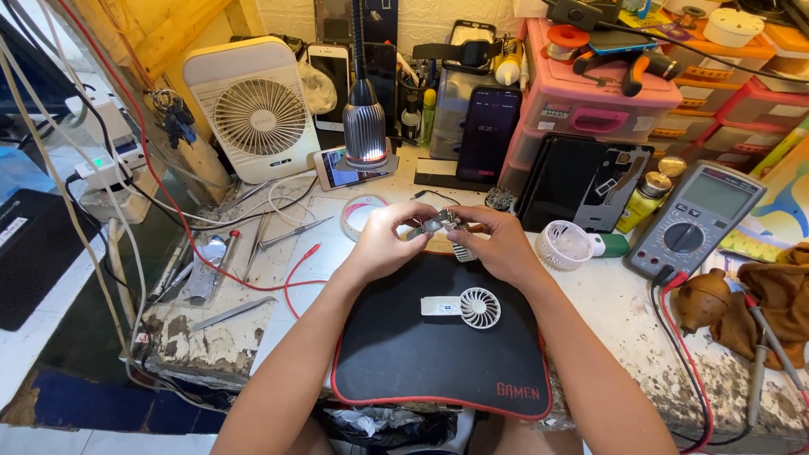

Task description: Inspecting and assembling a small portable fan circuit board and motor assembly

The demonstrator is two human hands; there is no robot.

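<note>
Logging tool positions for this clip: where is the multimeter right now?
In the head view, the grey multimeter lies on the workbench at the right, beyond the right hand, between a small yellow bottle and brown cloth.

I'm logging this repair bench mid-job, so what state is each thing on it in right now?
Left hand: gripping the small metal part.
Right hand: gripping the same part.
Small white fan: lying flat on the black mat.
Desk fan: upright.
Dark phone: propped up, screen lit.
Multimeter: lying flat, leads plugged in.
Fan grille: detached, lying loose.
</note>
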